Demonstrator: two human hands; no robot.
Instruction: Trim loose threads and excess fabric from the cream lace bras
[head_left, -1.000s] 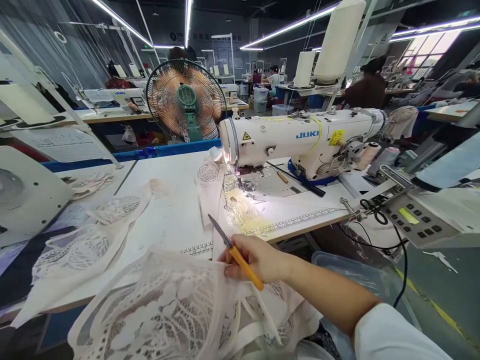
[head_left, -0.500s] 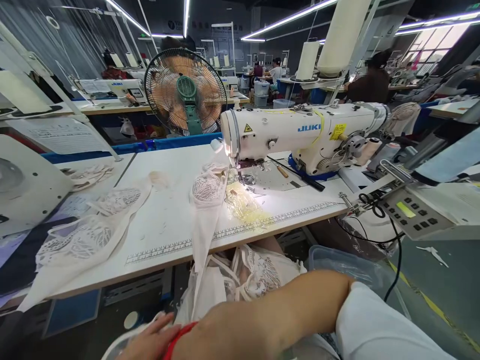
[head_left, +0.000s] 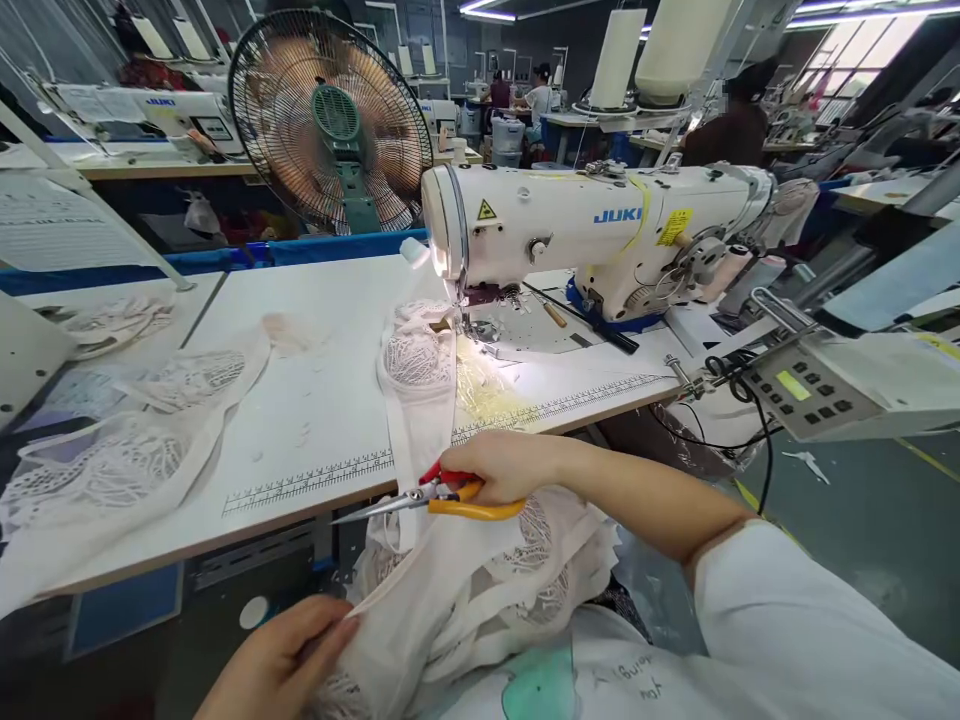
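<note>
My right hand [head_left: 495, 465] is closed around a pair of scissors [head_left: 397, 504] with orange and red handles, blades pointing left over the table's front edge. Lower left, my left hand [head_left: 289, 650] pinches the edge of a pale lace bra [head_left: 442, 580] between thumb and fingers. That bra lies bunched across my lap, its far parts overlapping one another. From the sewing machine's needle area another bra piece [head_left: 417, 385] trails down over the table edge, passing behind the scissors. Whether it joins the fabric in my lap cannot be made out.
The white JUKI sewing machine [head_left: 555, 225] stands on the table [head_left: 322, 390], with a printed ruler [head_left: 307, 482] along the front. More lace bras [head_left: 142, 450] lie at left. A fan [head_left: 334, 125] stands behind. A control box [head_left: 814, 390] hangs at right. Other people sit farther back.
My right hand has come up from the lower left and now shows scissors in its grip. The left hand now shows plainly, pinching the bra. The camera view has shifted.
</note>
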